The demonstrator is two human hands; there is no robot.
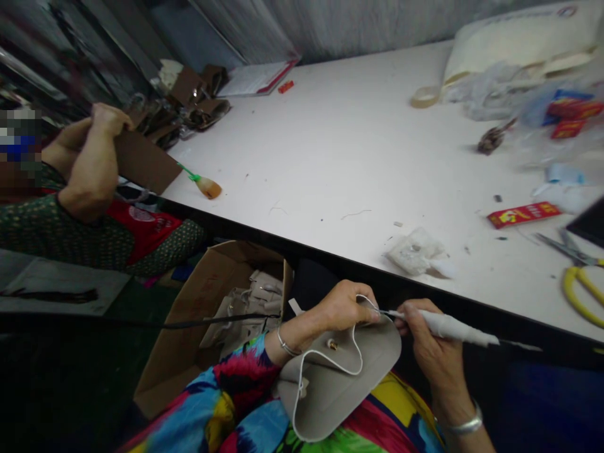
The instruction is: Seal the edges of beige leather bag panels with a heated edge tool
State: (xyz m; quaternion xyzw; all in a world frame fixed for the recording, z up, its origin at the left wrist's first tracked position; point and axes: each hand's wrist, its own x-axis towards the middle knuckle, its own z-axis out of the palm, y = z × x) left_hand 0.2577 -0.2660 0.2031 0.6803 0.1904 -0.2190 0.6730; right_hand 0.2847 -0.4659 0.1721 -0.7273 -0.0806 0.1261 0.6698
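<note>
My left hand (346, 305) is closed on the upper edge of a small grey bag (337, 396). The bag has a white edge, a wavy opening and a gold metal fitting, and it rests over my lap. In my right hand (431, 343) is a thin metal tool wrapped in white (455, 328), held like a pen. Its slim tip points left and meets the bag's edge beside my left fingertips. Whether the tip goes through the material, I cannot tell. A thin spike sticks out of the tool's other end.
A cardboard box (172, 333) with several grey bags stands left of my lap. On the white table (306, 157) lie yellow-handled scissors (578, 277), a red box (523, 215), a tape roll (425, 96) and a glue bottle (207, 187). A co-worker (94, 170) handles a brown sheet at left.
</note>
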